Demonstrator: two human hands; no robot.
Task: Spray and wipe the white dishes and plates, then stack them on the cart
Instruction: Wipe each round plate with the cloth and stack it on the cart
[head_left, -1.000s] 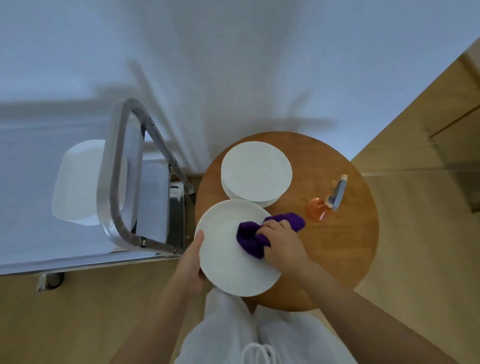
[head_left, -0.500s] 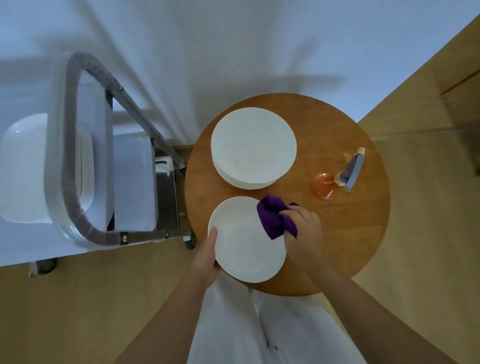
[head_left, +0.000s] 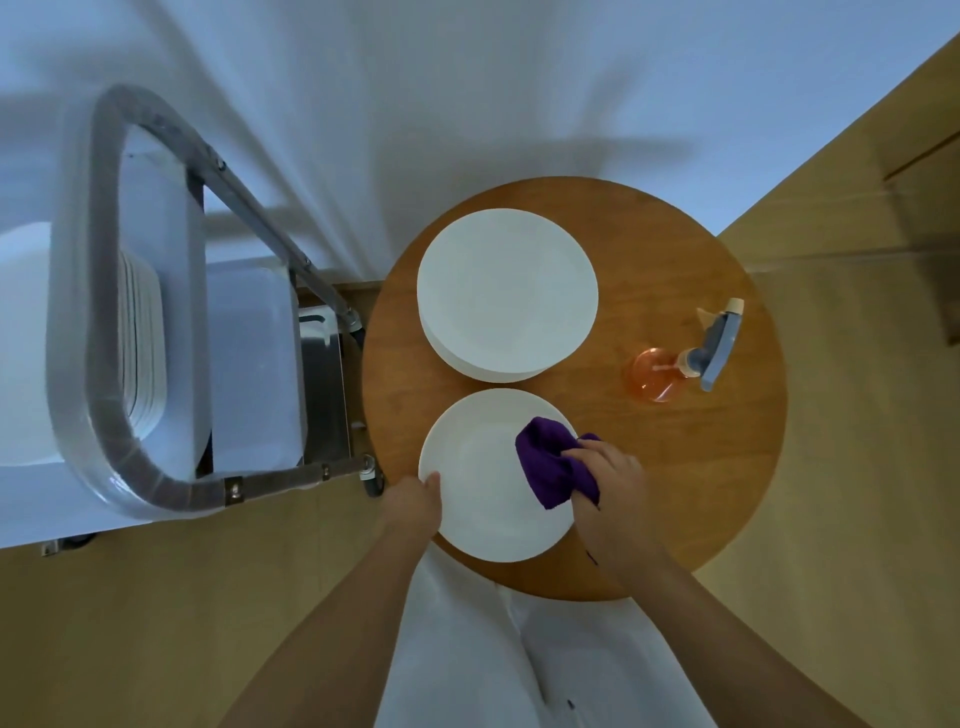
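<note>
My right hand (head_left: 608, 480) grips a bunched purple cloth (head_left: 550, 465), fingers curled over it, and presses it onto the right side of the white plate (head_left: 483, 499) in front of me. My left hand (head_left: 413, 506) holds the left rim of that same plate, thumb lying on top of the edge and the other fingers hidden beneath it. The plate lies flat at the near edge of a round wooden table (head_left: 717, 467), with its near rim reaching out past the table's edge over my white-clad lap.

Just beyond it, nearly touching, sits a stack of white plates (head_left: 506, 293) toward the far side of the table. To the right of both, well apart from my cloth hand, a spray bottle (head_left: 685, 358) with orange liquid and a blue-grey trigger head stands on the wood.

To the left of the table stands a metal cart (head_left: 322, 395) with a rounded grey handle (head_left: 104, 364). Behind the handle, on the cart's top, rests a pile of white dishes (head_left: 140, 348), their stacked rims showing edge-on.
</note>
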